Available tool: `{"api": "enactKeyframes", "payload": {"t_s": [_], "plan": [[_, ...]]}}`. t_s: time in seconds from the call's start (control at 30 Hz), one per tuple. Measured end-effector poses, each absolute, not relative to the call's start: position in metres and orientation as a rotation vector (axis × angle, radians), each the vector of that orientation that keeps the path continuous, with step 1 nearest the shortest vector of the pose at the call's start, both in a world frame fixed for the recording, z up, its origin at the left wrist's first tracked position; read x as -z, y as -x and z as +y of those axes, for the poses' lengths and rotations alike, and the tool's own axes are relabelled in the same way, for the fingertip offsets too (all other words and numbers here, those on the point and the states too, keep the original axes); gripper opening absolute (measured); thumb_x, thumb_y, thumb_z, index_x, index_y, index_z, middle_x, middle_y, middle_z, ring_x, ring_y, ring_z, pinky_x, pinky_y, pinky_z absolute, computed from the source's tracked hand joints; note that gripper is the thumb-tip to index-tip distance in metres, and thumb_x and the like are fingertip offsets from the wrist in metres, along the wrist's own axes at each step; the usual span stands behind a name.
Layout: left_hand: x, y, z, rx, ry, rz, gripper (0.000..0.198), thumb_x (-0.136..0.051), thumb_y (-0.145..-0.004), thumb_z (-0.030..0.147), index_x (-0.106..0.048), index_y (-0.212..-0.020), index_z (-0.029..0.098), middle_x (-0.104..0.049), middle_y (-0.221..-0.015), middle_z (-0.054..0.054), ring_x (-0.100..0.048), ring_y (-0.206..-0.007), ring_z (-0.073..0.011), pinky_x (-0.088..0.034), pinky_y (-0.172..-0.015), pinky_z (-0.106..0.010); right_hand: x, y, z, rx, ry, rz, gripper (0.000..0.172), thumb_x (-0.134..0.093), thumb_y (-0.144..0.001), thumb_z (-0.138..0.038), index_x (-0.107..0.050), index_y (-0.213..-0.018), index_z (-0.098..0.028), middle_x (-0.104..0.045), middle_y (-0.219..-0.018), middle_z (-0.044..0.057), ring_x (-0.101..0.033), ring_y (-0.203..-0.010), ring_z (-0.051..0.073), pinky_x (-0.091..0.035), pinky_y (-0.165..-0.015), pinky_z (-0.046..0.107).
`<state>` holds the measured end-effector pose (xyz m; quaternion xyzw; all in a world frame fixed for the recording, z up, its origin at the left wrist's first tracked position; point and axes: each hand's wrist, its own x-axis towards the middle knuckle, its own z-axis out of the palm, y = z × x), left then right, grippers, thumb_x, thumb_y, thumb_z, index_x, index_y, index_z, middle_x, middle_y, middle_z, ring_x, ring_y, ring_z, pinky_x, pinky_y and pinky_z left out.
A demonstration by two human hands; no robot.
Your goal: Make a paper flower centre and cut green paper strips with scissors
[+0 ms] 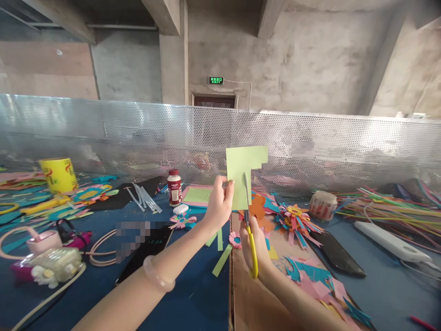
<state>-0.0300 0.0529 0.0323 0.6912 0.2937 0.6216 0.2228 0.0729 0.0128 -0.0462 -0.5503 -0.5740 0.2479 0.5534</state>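
My left hand (220, 202) pinches the lower left edge of a light green sheet of paper (238, 161), held upright above the table. The sheet's right side has a stepped, cut-away outline. In my right hand (257, 241) is a pair of scissors with yellow handles (254, 253). Their metal blades point up along the paper's lower right part, near its cut edge. Whether the blades are parted is hard to see. Below my hands lie narrow green paper strips (222, 260) and a small pink paper flower (235, 239).
A perforated metal screen (138, 133) runs behind the table. Paper flowers (295, 216) and scraps (313, 271) lie to the right, by a black phone (339, 253) and a white power strip (392, 241). A bottle (174, 188), yellow tape roll (59, 175) and cables (103, 248) are leftward.
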Motion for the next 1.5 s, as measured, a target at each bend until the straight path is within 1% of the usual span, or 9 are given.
{"api": "enactKeyframes", "payload": {"t_s": [0.2, 0.43, 0.67, 0.97, 1.23, 1.3, 1.37, 1.43, 1.5], "plan": [[-0.032, 0.03, 0.054, -1.689, -1.889, 0.836, 0.019, -0.037, -0.09, 0.04, -0.038, -0.086, 0.022, -0.025, -0.049, 0.01, -0.026, -0.037, -0.0068, -0.02, -0.04, -0.021, 0.05, -0.075, 0.017, -0.595, 1.311, -1.38, 0.025, -0.041, -0.08, -0.044, -0.028, -0.072, -0.025, -0.038, -0.055, -0.008, -0.041, -0.051, 0.013, -0.032, -0.046, 0.023], [-0.03, 0.026, 0.053, -1.648, -1.904, 0.804, 0.018, -0.038, -0.09, 0.038, -0.037, -0.084, 0.022, -0.027, -0.047, 0.01, -0.028, -0.034, -0.0066, -0.022, -0.038, -0.021, 0.051, -0.076, 0.019, -0.552, 1.276, -1.368, 0.02, -0.038, -0.083, -0.04, -0.031, -0.073, -0.024, -0.046, -0.063, -0.005, -0.046, -0.055, 0.013, -0.034, -0.049, 0.024], [-0.029, 0.026, 0.053, -1.678, -1.898, 0.816, 0.016, -0.039, -0.09, 0.037, -0.039, -0.084, 0.022, -0.026, -0.047, 0.01, -0.027, -0.034, -0.0062, -0.022, -0.037, -0.02, 0.058, -0.078, 0.024, -0.547, 1.214, -1.396, 0.02, -0.038, -0.082, -0.041, -0.034, -0.075, -0.023, -0.046, -0.057, -0.006, -0.045, -0.052, 0.013, -0.032, -0.047, 0.024], [-0.032, 0.021, 0.046, -1.576, -1.712, 0.743, 0.02, -0.038, -0.089, 0.044, -0.039, -0.088, 0.024, -0.034, -0.048, 0.01, -0.031, -0.03, -0.006, -0.026, -0.03, -0.018, 0.065, -0.081, 0.028, -0.474, 1.177, -1.428, 0.019, -0.039, -0.08, -0.039, -0.032, -0.074, -0.023, -0.043, -0.06, -0.006, -0.041, -0.052, 0.012, -0.032, -0.048, 0.024], [-0.067, 0.056, 0.065, -1.839, -1.609, 0.882, 0.021, -0.048, -0.085, 0.043, -0.043, -0.087, 0.023, -0.032, -0.049, 0.01, -0.031, -0.028, -0.0049, -0.027, -0.031, -0.019, 0.049, -0.068, 0.006, -0.665, 1.329, -1.529, 0.024, -0.043, -0.079, -0.043, -0.035, -0.073, -0.022, -0.044, -0.061, -0.005, -0.044, -0.057, 0.013, -0.034, -0.052, 0.025], [-0.08, 0.078, 0.075, -1.886, -1.67, 0.944, 0.021, -0.052, -0.082, 0.042, -0.048, -0.084, 0.022, -0.035, -0.052, 0.008, -0.032, -0.033, -0.0049, -0.031, -0.034, -0.019, 0.046, -0.066, -0.001, -0.698, 1.32, -1.594, 0.024, -0.047, -0.078, -0.043, -0.035, -0.074, -0.022, -0.043, -0.062, -0.006, -0.043, -0.057, 0.013, -0.034, -0.052, 0.024], [-0.09, 0.102, 0.084, -1.946, -1.746, 0.939, 0.021, -0.056, -0.078, 0.04, -0.053, -0.08, 0.02, -0.048, -0.063, 0.003, -0.044, -0.048, -0.0073, -0.039, -0.045, -0.02, 0.044, -0.066, -0.006, -0.693, 1.297, -1.687, 0.025, -0.05, -0.077, -0.043, -0.036, -0.077, -0.022, -0.044, -0.065, -0.005, -0.043, -0.058, 0.013, -0.035, -0.054, 0.025], [-0.097, 0.125, 0.092, -1.831, -1.801, 0.903, 0.02, -0.058, -0.076, 0.039, -0.056, -0.08, 0.019, -0.056, -0.074, 0.0, -0.053, -0.062, -0.011, -0.043, -0.054, -0.021, 0.043, -0.07, -0.008, -0.674, 1.292, -1.779, 0.027, -0.049, -0.078, -0.045, -0.037, -0.08, -0.021, -0.047, -0.071, -0.003, -0.045, -0.063, 0.014, -0.037, -0.057, 0.026], [-0.101, 0.145, 0.096, -1.701, -1.775, 0.935, 0.021, -0.058, -0.075, 0.039, -0.057, -0.081, 0.02, -0.058, -0.075, 0.0, -0.055, -0.065, -0.013, -0.043, -0.055, -0.023, 0.041, -0.076, -0.008, -0.652, 1.292, -1.851, 0.027, -0.049, -0.079, -0.045, -0.038, -0.083, -0.021, -0.05, -0.078, 0.0, -0.048, -0.07, 0.016, -0.039, -0.062, 0.028]]}}
